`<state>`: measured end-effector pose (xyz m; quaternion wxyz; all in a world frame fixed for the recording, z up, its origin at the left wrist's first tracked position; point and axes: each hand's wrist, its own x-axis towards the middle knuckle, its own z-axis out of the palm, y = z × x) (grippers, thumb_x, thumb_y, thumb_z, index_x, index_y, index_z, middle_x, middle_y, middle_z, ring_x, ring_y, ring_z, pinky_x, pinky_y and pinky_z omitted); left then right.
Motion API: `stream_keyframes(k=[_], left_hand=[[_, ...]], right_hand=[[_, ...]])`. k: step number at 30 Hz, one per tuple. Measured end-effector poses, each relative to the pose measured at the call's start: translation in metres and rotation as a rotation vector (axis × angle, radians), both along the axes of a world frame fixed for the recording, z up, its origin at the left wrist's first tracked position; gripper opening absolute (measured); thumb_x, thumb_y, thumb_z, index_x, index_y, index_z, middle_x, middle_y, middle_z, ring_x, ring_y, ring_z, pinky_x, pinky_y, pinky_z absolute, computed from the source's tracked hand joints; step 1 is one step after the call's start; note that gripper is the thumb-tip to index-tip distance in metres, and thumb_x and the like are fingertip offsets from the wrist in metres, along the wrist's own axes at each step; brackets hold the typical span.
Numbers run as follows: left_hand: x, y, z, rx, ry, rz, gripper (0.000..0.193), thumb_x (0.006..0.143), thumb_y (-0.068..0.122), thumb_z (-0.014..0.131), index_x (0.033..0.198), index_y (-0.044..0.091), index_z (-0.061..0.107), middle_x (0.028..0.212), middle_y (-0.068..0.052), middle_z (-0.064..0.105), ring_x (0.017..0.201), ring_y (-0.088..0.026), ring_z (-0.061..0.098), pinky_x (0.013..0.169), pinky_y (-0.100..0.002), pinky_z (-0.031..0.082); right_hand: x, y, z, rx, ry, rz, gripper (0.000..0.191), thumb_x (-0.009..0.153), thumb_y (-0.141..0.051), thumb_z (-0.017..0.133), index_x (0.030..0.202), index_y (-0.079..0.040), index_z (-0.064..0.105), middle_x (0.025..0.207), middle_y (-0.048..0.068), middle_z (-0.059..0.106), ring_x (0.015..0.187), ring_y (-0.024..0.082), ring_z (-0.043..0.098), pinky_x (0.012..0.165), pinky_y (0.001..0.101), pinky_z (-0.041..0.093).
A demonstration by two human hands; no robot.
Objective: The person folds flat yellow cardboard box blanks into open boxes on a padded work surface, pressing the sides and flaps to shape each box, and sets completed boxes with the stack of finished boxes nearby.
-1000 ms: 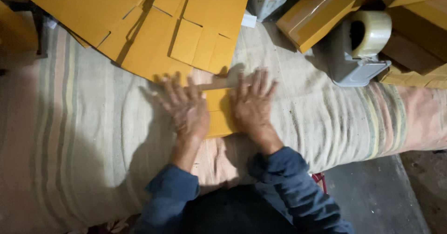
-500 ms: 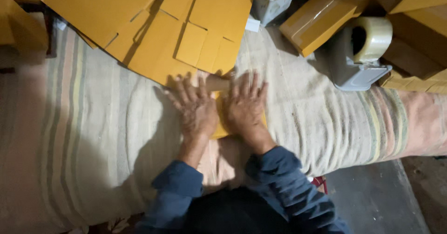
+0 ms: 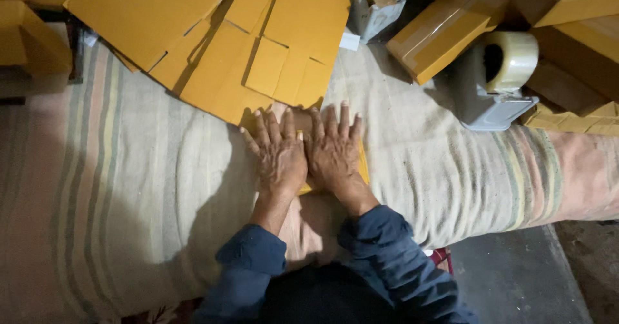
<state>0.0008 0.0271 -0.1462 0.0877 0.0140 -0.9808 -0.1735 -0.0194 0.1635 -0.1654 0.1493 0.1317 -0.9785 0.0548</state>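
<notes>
Hands, both ours: left hand (image 3: pixel 278 158) and right hand (image 3: pixel 334 151) lay flat, fingers spread, side by side and touching, gripping nothing, pressing a small yellow cardboard piece (image 3: pixel 363 164) onto the striped cloth (image 3: pixel 129 188). We judged the flattening under way, that piece mostly hidden beneath the palms. At 11 to 12 o'clock: flat cardboard blanks (image 3: pixel 213 47), unfolded. At 2 o'clock: tape dispenser (image 3: pixel 496 82) untouched, beside a taped box (image 3: pixel 445 30).
</notes>
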Motion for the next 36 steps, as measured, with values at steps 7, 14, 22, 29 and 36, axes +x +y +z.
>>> stream_keyframes(k=[7,14,22,29,36], left_hand=[[0.005,-0.028,0.015,-0.004,-0.059,0.113,0.063,0.099,0.039,0.043,0.154,0.010,0.033,0.160,-0.033,0.016,0.152,-0.049,0.006,0.116,-0.069,-0.004],[-0.005,-0.007,0.012,-0.071,-0.131,-0.090,0.033,0.107,0.025,0.045,0.130,0.005,0.059,0.142,-0.021,0.056,0.142,-0.037,0.045,0.125,-0.055,0.027],[0.005,-0.022,0.016,-0.011,0.084,0.003,0.035,0.101,0.032,0.051,0.120,0.005,0.064,0.130,-0.021,0.060,0.128,-0.039,0.051,0.110,-0.056,0.036],[0.000,-0.009,0.024,-0.078,-0.090,-0.100,0.037,0.102,0.029,0.045,0.125,0.007,0.063,0.130,-0.015,0.064,0.134,-0.036,0.048,0.116,-0.062,0.029],[-0.005,-0.023,0.007,-0.014,0.106,0.003,0.041,0.094,0.026,0.050,0.125,0.002,0.063,0.132,-0.031,0.058,0.126,-0.049,0.048,0.110,-0.071,0.028]], right_hand=[[-0.009,0.037,0.007,-0.033,0.081,-0.107,0.062,0.100,-0.042,0.044,0.147,-0.002,0.048,0.149,0.035,0.042,0.144,0.058,0.025,0.111,0.0748,0.015],[-0.019,-0.003,0.016,-0.067,-0.084,0.281,0.030,0.102,-0.028,0.052,0.111,-0.003,0.066,0.117,0.019,0.069,0.112,0.038,0.063,0.103,0.0505,0.045],[-0.012,0.029,0.031,0.035,0.188,0.133,0.025,0.096,-0.027,0.058,0.101,-0.005,0.068,0.103,0.018,0.071,0.100,0.036,0.065,0.095,0.0540,0.045],[-0.012,0.012,0.028,-0.142,-0.012,0.280,0.029,0.092,-0.022,0.055,0.111,-0.001,0.064,0.118,0.022,0.068,0.110,0.040,0.063,0.100,0.0519,0.044],[0.000,0.012,0.026,0.206,0.208,0.039,0.050,0.077,-0.030,0.056,0.117,0.000,0.064,0.112,0.022,0.068,0.109,0.040,0.063,0.099,0.0596,0.037]])
